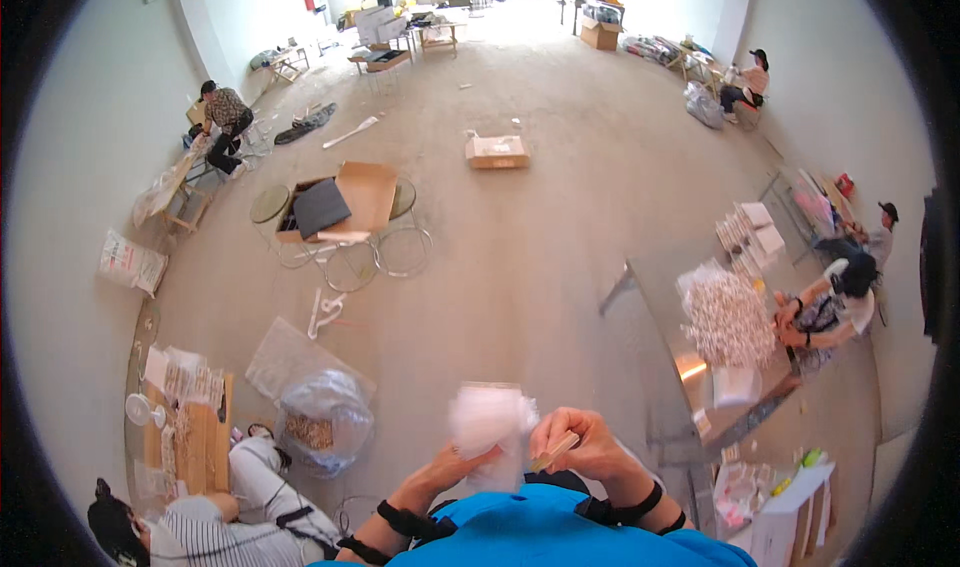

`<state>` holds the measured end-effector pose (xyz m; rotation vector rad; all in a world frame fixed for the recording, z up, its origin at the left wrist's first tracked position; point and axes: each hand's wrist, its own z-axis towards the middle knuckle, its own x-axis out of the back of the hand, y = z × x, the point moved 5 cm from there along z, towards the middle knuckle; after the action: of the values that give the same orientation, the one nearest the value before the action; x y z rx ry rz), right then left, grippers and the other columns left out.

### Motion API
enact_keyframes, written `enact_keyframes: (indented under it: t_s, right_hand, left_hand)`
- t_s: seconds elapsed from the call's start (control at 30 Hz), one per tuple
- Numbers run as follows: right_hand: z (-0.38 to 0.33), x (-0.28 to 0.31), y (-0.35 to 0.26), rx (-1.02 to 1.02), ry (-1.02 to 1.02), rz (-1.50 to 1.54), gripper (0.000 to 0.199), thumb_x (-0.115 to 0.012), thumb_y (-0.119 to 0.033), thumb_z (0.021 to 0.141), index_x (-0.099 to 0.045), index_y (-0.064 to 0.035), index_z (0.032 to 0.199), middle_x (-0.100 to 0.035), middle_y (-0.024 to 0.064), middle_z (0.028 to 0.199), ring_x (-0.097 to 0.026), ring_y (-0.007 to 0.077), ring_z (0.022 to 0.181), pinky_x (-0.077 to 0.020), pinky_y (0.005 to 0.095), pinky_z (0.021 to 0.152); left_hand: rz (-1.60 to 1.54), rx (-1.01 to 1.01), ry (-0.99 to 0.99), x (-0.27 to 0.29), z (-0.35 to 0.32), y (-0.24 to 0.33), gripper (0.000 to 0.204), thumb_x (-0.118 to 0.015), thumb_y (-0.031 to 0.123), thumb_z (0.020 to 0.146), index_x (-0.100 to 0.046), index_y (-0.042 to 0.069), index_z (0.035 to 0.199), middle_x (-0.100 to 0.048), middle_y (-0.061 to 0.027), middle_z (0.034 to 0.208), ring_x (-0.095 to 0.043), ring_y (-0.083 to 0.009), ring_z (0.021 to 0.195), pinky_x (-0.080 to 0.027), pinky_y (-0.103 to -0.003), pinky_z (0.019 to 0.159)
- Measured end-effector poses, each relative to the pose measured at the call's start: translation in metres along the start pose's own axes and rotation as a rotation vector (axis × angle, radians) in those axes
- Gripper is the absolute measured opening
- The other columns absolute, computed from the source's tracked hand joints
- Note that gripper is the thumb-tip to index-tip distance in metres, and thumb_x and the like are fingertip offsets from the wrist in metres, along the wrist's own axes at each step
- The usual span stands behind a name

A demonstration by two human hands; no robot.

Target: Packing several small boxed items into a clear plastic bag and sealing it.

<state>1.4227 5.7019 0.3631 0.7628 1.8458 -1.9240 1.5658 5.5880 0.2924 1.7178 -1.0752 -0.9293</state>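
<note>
A blurred white sheet-like bundle (486, 419), partly see-through like thin plastic bags, is up in front of my chest. My left hand (452, 470) is closed on its lower left side, with the fingers partly hidden behind it. Just to the right, my right hand (592, 445) pinches a short, pale, flat piece like a small wooden stick bundle (556, 452). Those fingertips are close to the white bundle's right edge; whether they touch it I cannot tell.
To the right, a metal table (655, 307) bears a heap of small pale pieces (728, 317), with a person working behind it. At lower left someone sits by a wooden table (215, 447) and a clear plastic bag (325, 422). Ahead are an open carton (365, 197) on stools and a cardboard box (497, 152).
</note>
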Motion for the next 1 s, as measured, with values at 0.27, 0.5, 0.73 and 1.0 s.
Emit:
enact_keyframes:
  t_s: [0.27,0.5,0.73,1.0]
  right_hand:
    - [0.240,0.106,-0.102,-0.095,-0.201,-0.114,0.024,-0.079,-0.001,0.071,-0.057,-0.0039,0.081,-0.062,0.0098,0.087,-0.061,0.0242,0.095,-0.0484,0.0375,0.084]
    - [0.457,0.174,-0.178,-0.044,-0.397,-0.189,0.021,-0.077,-0.001,0.074,-0.057,-0.0062,0.080,-0.065,0.0086,0.086,-0.061,0.0220,0.095,-0.0439,0.0423,0.094]
    - [0.650,0.247,-0.296,0.139,-0.354,-0.300,0.022,-0.078,-0.004,0.073,-0.058,-0.0120,0.076,-0.067,0.0020,0.085,-0.064,0.0162,0.086,-0.0163,0.0515,0.113]
    - [0.870,0.341,-0.382,0.261,-0.493,-0.261,0.021,-0.078,-0.004,0.073,-0.059,-0.0115,0.076,-0.066,0.0019,0.085,-0.064,0.0158,0.083,-0.0172,0.0516,0.113]
  left_hand:
    - [0.125,-0.086,0.198,0.127,0.189,0.106,0.038,-0.065,0.017,0.088,-0.058,0.005,0.123,-0.060,-0.0053,0.116,-0.054,-0.0159,0.104,-0.046,-0.032,0.090]
    - [0.008,-0.152,0.467,0.253,0.350,0.175,0.046,-0.060,0.014,0.088,-0.049,0.003,0.131,-0.052,-0.0093,0.130,-0.052,-0.0215,0.116,-0.043,-0.035,0.097]
    - [-0.542,-0.436,0.328,0.399,0.551,0.263,0.053,-0.051,0.027,0.096,-0.038,0.000,0.139,-0.055,-0.0049,0.122,-0.058,-0.0113,0.095,-0.049,-0.029,0.081]
    - [-0.628,-0.485,0.298,0.506,0.746,0.393,0.061,-0.061,0.032,0.089,-0.040,-0.001,0.137,-0.049,-0.0162,0.134,-0.054,-0.0233,0.115,-0.044,-0.034,0.097]
